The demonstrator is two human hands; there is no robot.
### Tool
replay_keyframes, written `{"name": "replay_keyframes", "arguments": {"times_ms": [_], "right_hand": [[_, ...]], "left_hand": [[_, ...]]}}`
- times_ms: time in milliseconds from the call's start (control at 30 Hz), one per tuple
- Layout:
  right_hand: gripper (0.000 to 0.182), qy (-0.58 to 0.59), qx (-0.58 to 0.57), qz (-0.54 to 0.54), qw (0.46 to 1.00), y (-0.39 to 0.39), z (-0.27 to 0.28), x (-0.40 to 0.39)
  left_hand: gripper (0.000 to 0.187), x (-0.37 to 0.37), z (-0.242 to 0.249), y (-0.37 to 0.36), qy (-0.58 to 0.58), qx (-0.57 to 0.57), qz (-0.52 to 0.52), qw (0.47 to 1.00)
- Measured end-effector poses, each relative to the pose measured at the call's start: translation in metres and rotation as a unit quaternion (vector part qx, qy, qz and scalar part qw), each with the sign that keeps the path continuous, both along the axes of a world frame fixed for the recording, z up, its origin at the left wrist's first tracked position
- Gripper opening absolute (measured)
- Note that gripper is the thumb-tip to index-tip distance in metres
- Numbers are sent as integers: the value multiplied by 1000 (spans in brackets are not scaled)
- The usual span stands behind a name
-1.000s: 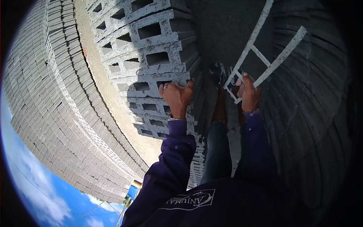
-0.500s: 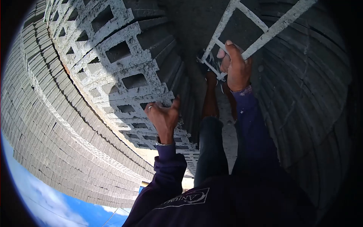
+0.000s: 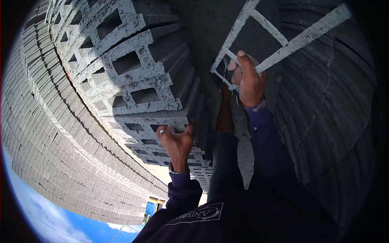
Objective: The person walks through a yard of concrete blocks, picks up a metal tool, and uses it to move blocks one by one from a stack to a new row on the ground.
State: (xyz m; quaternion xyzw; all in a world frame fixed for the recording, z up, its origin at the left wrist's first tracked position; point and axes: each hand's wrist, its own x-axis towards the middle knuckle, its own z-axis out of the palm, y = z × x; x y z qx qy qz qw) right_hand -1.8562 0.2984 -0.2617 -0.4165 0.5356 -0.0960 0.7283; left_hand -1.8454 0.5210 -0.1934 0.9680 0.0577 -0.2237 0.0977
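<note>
My left hand (image 3: 176, 145), with a ring on one finger, grips the edge of a hollow concrete block (image 3: 164, 120) in the stack. Its fingers are hooked into one of the block's openings, and the fingertips are partly hidden. To the right, my right hand (image 3: 251, 81) is wrapped round a pale, cement-spotted, ladder-like metal frame (image 3: 300, 38). This frame has two long bars joined by crossbars, and it slants above my feet. My thumb lies over the frame near a crossbar.
More hollow blocks (image 3: 121, 65) rise in a stack on the left, partly sunlit. Beyond them stands a long wall of stacked grey blocks (image 3: 73, 162). Another dark stacked wall (image 3: 328, 93) closes in on the right. My legs (image 3: 225, 162) are in the narrow passage between.
My left hand has shifted slightly down in view, still at the block stack. My right hand and the metal frame have moved a little down and to the left.
</note>
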Motion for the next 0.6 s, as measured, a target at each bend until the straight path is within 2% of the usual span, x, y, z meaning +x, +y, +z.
{"name": "replay_keyframes", "arguments": {"times_ms": [33, 67, 100, 167, 233, 300, 333, 367, 433, 467, 567, 600], "right_hand": [[38, 1, 8, -11, 1000, 5, 2, -1], [39, -47, -17, 3, 999, 8, -4, 0], [39, -46, -14, 1, 999, 13, -10, 0], [41, -46, -10, 33, 998, 31, -25, 1], [41, 29, 31, 78, 996, 65, -62, -6], [41, 62, 13, 111, 992, 70, -77, -9], [43, 64, -8, 123, 990, 70, -88, -14], [43, 66, -7, 125, 990, 59, -79, -10], [42, -5, -38, 90, 995, 41, -54, -9], [42, 2, 11, 59, 998, 34, -44, -9], [41, -29, 22, 46, 998, 24, -32, -7], [41, -20, 23, 62, 998, 35, -41, -6]], "left_hand": [[55, 0, 6, 7, 5, -30, 36, 999], [55, 5, 11, 10, 65, -62, 76, 993], [55, 4, 10, 13, 66, -58, 74, 993], [46, 3, 9, 21, 59, -51, -2, 997], [51, -5, 2, 27, 14, -59, 3, 998], [55, -6, 1, 22, -27, 18, -92, 995], [59, -5, -4, 27, 37, -91, 11, 995], [59, -4, -4, 22, 39, -91, 14, 995], [61, -3, 7, 16, 51, -9, 11, 999], [63, -2, 4, 21, 38, -2, -38, 999], [65, -2, 5, 20, 70, -16, 20, 997], [66, -2, 5, 19, 55, -9, 9, 998]]}}
